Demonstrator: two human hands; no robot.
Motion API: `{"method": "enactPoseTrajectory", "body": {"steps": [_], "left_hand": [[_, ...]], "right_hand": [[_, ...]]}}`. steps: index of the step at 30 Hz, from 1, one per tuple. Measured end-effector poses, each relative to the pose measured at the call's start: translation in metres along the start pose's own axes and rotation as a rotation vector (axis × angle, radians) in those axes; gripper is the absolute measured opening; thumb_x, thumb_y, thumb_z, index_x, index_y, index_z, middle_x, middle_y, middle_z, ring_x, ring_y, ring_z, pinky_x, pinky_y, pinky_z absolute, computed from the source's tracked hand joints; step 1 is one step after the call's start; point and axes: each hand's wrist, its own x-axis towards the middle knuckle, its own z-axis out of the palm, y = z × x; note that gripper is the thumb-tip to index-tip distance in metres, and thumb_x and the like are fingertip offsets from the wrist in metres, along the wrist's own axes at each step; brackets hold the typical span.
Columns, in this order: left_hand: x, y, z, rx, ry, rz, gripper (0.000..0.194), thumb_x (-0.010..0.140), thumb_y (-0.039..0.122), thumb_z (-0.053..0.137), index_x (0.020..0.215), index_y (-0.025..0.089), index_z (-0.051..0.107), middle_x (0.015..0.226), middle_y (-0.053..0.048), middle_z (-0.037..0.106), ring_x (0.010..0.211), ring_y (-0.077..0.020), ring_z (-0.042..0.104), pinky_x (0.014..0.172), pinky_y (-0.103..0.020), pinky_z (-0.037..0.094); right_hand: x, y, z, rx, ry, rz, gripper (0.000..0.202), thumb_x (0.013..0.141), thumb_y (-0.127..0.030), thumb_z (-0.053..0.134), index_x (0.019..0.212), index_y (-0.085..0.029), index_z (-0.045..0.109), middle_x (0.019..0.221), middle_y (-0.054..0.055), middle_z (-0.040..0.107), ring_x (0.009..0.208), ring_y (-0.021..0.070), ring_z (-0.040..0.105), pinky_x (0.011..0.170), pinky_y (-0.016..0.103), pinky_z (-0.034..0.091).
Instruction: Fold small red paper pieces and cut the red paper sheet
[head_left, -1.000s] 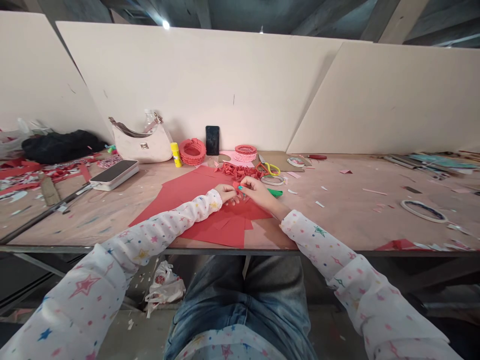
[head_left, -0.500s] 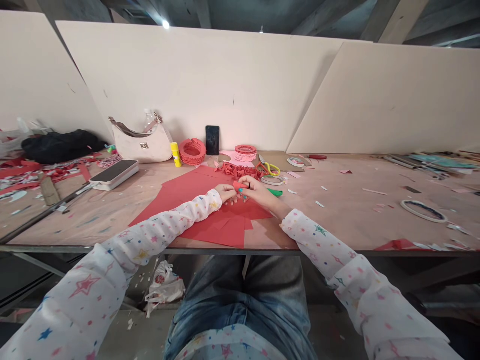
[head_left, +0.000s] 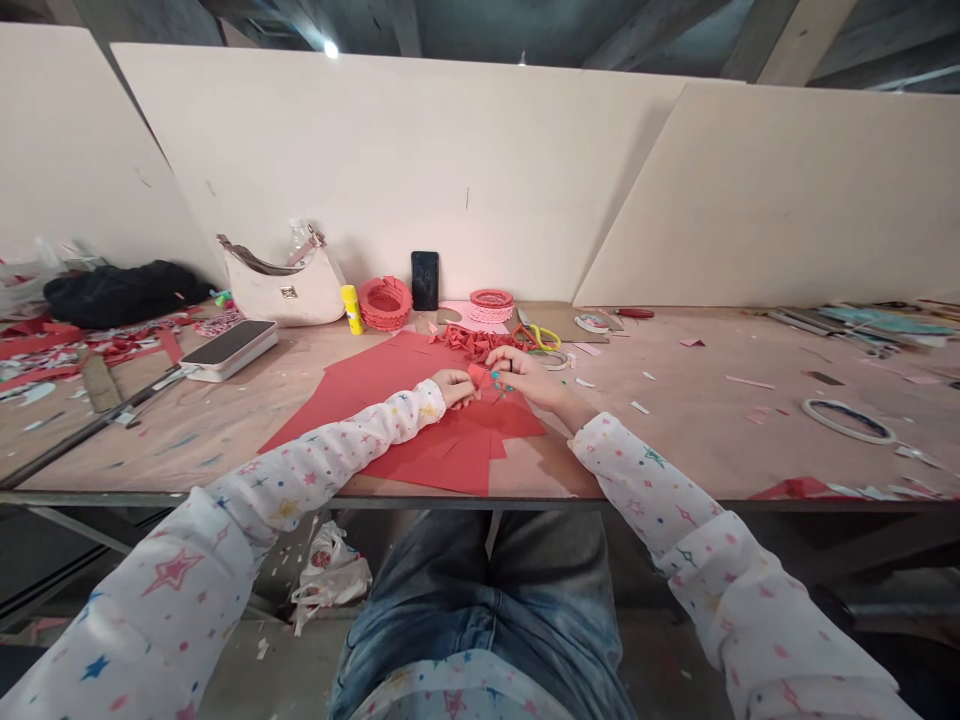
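Above flat red paper sheets [head_left: 435, 455], a small bright-red paper piece [head_left: 476, 373] was pinched by fingers of the left hand [head_left: 453, 386], any pinch by the right hand [head_left: 529, 381] could not be told, and skewing could have been caused by slippage.

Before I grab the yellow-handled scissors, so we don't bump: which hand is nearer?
Right: the right hand is just in front of the scissors; the left hand is farther left.
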Motion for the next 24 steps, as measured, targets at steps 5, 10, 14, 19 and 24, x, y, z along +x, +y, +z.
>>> {"method": "enactPoseTrajectory", "body": {"steps": [5, 10, 14, 19, 24], "left_hand": [[-0.0006, 0.0036, 0.0008, -0.009, 0.008, -0.078, 0.021, 0.081, 0.017, 0.044, 0.062, 0.009, 0.049, 0.046, 0.007, 0.042, 0.036, -0.0019, 0.037, 0.036, -0.014, 0.03], [0.0013, 0.0024, -0.0006, -0.049, -0.019, -0.138, 0.024, 0.083, 0.027, 0.041, 0.07, 0.009, 0.049, 0.053, 0.005, 0.044, 0.04, -0.0021, 0.038, 0.038, -0.014, 0.033], [0.0031, 0.0022, -0.0038, -0.087, -0.083, -0.155, 0.028, 0.083, 0.03, 0.041, 0.067, 0.009, 0.049, 0.05, 0.005, 0.042, 0.039, -0.0024, 0.038, 0.038, -0.015, 0.033], [0.0012, 0.0059, -0.0065, -0.122, -0.137, -0.083, 0.038, 0.083, 0.032, 0.034, 0.05, 0.014, 0.037, 0.036, 0.008, 0.027, 0.029, -0.0032, 0.028, 0.032, -0.016, 0.024], [-0.0057, 0.0059, -0.0033, -0.101, -0.112, 0.093, 0.028, 0.078, 0.032, 0.04, 0.056, 0.017, 0.032, 0.037, 0.009, 0.026, 0.029, -0.0032, 0.026, 0.033, -0.016, 0.022]], "right_hand": [[-0.0022, -0.0011, -0.0062, -0.049, 0.042, -0.027, 0.018, 0.073, -0.019, 0.043, 0.09, -0.019, 0.049, 0.083, 0.0, 0.053, 0.068, 0.0093, 0.047, 0.059, 0.021, 0.037], [-0.0031, -0.0074, -0.0037, -0.101, -0.03, -0.045, 0.028, 0.069, -0.017, 0.049, 0.096, -0.019, 0.053, 0.098, 0.004, 0.055, 0.087, 0.0138, 0.05, 0.074, 0.025, 0.039], [-0.0012, -0.0086, 0.0015, -0.16, -0.047, -0.03, 0.021, 0.069, -0.02, 0.052, 0.088, -0.018, 0.061, 0.096, 0.004, 0.059, 0.088, 0.0164, 0.052, 0.077, 0.028, 0.038], [0.0, -0.0036, 0.0004, -0.2, 0.003, 0.029, 0.023, 0.072, -0.031, 0.049, 0.081, -0.015, 0.063, 0.074, 0.004, 0.062, 0.066, 0.0138, 0.053, 0.061, 0.025, 0.04], [-0.002, -0.002, 0.0003, -0.165, -0.088, 0.076, 0.026, 0.072, -0.035, 0.049, 0.07, -0.013, 0.063, 0.064, 0.003, 0.06, 0.059, 0.0114, 0.052, 0.057, 0.023, 0.039]]}}
